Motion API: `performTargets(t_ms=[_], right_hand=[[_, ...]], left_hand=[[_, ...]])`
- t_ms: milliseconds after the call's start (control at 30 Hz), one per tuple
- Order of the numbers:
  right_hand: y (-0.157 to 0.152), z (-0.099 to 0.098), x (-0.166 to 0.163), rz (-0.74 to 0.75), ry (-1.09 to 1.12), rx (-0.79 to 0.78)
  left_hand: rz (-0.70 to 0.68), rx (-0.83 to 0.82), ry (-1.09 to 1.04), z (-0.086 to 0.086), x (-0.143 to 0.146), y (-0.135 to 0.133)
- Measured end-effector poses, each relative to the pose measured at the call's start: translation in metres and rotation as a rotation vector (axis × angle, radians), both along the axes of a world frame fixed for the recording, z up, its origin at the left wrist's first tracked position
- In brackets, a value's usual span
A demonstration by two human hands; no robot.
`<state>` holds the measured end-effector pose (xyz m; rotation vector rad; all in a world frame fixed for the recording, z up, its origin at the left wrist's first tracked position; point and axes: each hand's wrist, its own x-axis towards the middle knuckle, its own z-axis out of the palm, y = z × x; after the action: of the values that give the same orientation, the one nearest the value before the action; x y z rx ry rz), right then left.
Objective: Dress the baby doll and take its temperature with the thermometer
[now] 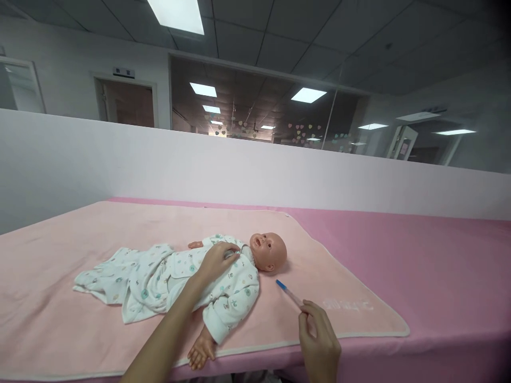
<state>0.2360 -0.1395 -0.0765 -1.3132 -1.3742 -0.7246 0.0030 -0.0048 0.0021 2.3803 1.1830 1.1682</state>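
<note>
A baby doll (268,250) in a white patterned sleepsuit (159,276) lies on its back on a peach blanket (59,250), head to the right. My left hand (217,260) rests on the doll's chest near the collar, fingers curled onto the cloth. My right hand (319,343) is closed in a pinch on a thin stick with a blue tip (288,292). The blue tip points toward the doll's head and stops a little short of it.
The blanket lies on a pink-covered table (439,266) that stretches off to the right. A white partition (255,170) runs along the far side of the table. Beyond it are glass walls and doors.
</note>
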Motion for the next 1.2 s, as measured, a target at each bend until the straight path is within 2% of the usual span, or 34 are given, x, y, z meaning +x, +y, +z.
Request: performTargets(t_ms=[133,233,300,367,467,567,700,833,933,1033,1200], right_hand=[[0.006,-0.011,0.001,0.006,0.056,-0.21],[0.01,-0.009,-0.003,0.0,0.058,-0.238],[0.018,0.004,-0.012,0.043,0.072,-0.214],[0.032,0.024,-0.028,0.152,0.103,-0.22],[0.064,0.057,-0.059,0.38,0.074,-0.346],[0.094,0.073,-0.085,0.453,-0.046,-0.427],[0.113,0.067,-0.096,0.463,-0.121,-0.509],[0.114,0.06,-0.094,0.506,0.007,-0.503],[0.112,0.06,-0.095,0.582,0.099,-0.439],[0.108,0.056,-0.1,0.663,0.139,-0.343],[0.104,0.048,-0.103,0.684,0.272,-0.268]], left_hand=[[-0.039,-0.06,-0.086,-0.001,-0.001,0.001],[-0.065,-0.115,-0.146,-0.001,-0.002,0.001],[-0.079,-0.144,-0.178,-0.001,-0.002,0.0],[-0.089,-0.168,-0.2,0.0,-0.003,-0.001],[-0.096,-0.195,-0.216,0.001,-0.002,-0.002],[-0.105,-0.209,-0.242,0.001,-0.002,-0.003],[-0.114,-0.232,-0.298,0.0,-0.003,-0.003],[-0.096,-0.263,-0.293,0.002,-0.004,-0.003],[-0.101,-0.288,-0.288,0.006,-0.005,-0.005],[-0.17,-0.298,-0.278,0.008,-0.007,-0.007],[-0.216,-0.297,-0.231,0.01,-0.007,-0.008]])
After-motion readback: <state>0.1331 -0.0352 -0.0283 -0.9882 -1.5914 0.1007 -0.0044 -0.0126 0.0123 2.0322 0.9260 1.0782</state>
